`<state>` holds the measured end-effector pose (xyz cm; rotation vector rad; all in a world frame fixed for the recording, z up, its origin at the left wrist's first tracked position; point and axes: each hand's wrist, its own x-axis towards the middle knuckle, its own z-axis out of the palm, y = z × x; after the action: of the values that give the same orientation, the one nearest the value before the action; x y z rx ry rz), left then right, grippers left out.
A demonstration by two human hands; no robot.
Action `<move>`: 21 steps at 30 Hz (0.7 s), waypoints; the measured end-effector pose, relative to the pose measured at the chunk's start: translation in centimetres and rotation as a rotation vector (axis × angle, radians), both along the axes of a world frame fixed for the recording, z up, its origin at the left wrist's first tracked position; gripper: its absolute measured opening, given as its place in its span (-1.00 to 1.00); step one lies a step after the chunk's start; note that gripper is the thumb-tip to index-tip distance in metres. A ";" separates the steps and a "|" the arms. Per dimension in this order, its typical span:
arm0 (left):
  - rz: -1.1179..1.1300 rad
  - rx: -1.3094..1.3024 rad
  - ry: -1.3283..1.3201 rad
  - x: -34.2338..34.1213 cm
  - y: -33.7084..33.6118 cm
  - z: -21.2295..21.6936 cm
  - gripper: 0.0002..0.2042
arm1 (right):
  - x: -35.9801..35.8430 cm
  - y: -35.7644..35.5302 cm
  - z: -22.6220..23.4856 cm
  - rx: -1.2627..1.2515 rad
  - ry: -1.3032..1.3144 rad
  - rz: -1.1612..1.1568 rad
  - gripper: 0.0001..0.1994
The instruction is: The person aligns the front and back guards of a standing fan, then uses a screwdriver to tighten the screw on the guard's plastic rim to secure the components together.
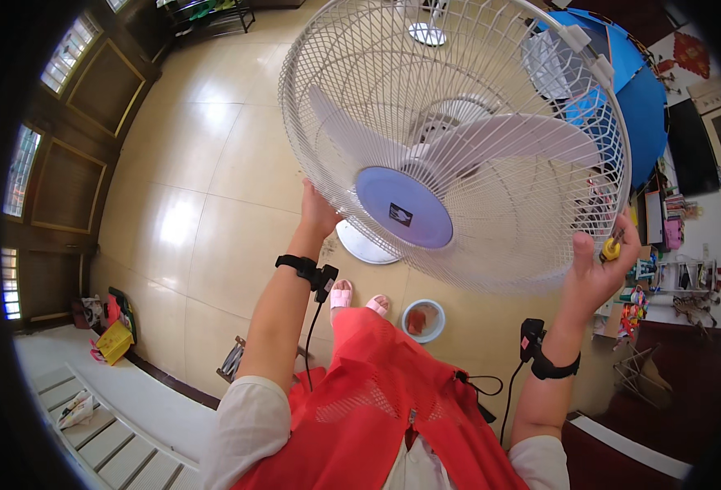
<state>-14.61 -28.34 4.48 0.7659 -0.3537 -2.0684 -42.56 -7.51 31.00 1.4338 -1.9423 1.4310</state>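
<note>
A large electric fan (352, 122) stands in front of me, its pale wire cage tilted up towards me. Behind the wires are light grey-lilac blades (524, 139), and a round blue-violet badge (377, 192) marks the front. My left hand (319, 211) grips the cage's lower left rim, its fingers mostly hidden behind the wires. At the right rim is my right hand (593, 273), closed around a small screwdriver with a yellow handle (611, 249). Its fingertips reach the cage edge. Below the cage, part of the fan's round white base (366, 247) shows on the floor.
A pale blue basin (423, 321) with a reddish thing inside sits on the tiled floor by my pink sandals (341, 296). Blue umbrella-like fabric (642, 122) is behind the fan at right. Cluttered shelves (687, 278) line the right; a white slatted bench (103, 433) is at lower left.
</note>
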 end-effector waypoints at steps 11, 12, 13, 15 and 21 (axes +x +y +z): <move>-0.114 0.095 0.180 -1.3 0.5 -0.1 -0.24 | -2.0 0.3 -0.3 -0.064 0.013 0.098 -0.41; -0.102 0.110 0.165 -1.2 0.5 -0.1 -0.25 | -2.4 0.6 -0.9 -0.168 -0.090 0.084 -0.45; -0.106 0.113 0.169 -1.2 0.5 -0.1 -0.25 | -2.9 1.0 -1.7 -0.273 -0.192 0.072 -0.48; -0.083 0.131 0.136 -1.2 0.5 0.2 -0.25 | -4.5 2.8 -3.8 -0.327 -0.250 0.073 -0.58; -0.087 0.193 0.103 -2.6 -0.1 1.1 -0.26 | -10.0 10.0 -18.5 -0.317 -1.501 0.017 -0.65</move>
<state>-17.25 -28.48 5.56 0.7649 -0.1334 -2.2376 -52.53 2.51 12.52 0.0098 -2.0324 3.0902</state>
